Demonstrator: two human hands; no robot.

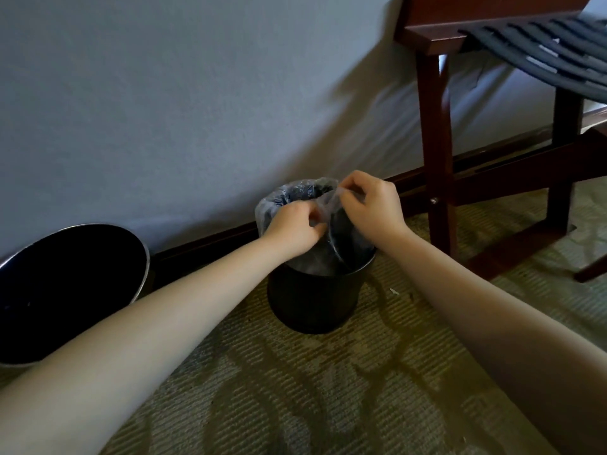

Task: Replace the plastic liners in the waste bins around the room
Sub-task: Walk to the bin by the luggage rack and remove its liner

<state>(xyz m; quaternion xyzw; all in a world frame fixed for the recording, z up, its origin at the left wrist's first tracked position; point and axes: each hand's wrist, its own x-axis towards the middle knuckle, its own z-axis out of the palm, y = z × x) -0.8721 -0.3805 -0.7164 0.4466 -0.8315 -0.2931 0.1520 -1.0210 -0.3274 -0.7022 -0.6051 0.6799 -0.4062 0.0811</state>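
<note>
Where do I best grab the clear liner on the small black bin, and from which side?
Probably the liner by its loose edge at the near rim, from above on the near side: there the film stands free of the bin, and the left hand and right hand pinch it.

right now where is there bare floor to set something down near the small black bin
Bare carpet lies in front of the small black bin, between the forearms. A narrower strip runs between that bin and the luggage rack leg. Crowded: the bin mouth, where the left hand and right hand pinch the liner.
</note>
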